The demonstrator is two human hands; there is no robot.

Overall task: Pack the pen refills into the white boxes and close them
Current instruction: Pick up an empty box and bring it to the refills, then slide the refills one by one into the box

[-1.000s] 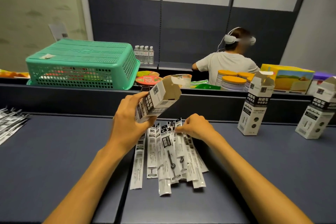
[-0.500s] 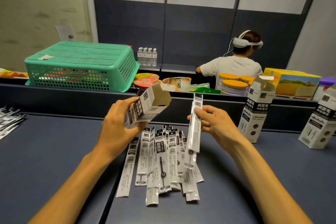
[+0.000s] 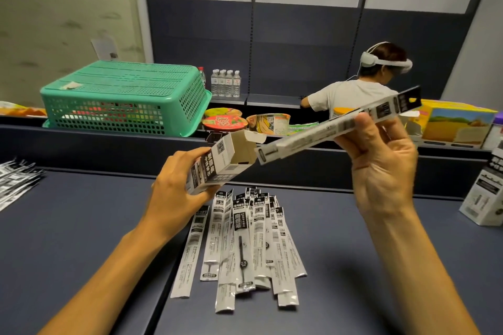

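Note:
My left hand (image 3: 177, 193) grips a white box (image 3: 217, 166) above the table, tilted, its open mouth facing right with the flaps up. My right hand (image 3: 381, 160) pinches one packaged pen refill (image 3: 326, 130), held slanting with its lower end right at the box's mouth. A pile of several packaged refills (image 3: 245, 242) lies fanned out on the dark table below both hands. Another white box (image 3: 484, 193) stands at the right edge.
More refill packs (image 3: 16, 182) lie at the far left of the dark table (image 3: 81, 226). Behind a low divider stand an upturned green basket (image 3: 122, 95), water bottles (image 3: 226, 83), noodle cups (image 3: 226, 121) and a yellow carton (image 3: 460, 125). A person wearing a headset (image 3: 375, 81) works beyond.
My right hand has lifted one refill from the pile and turned it from upright to slanting, its lower end now at the box's open mouth. The left hand has tilted the box towards it.

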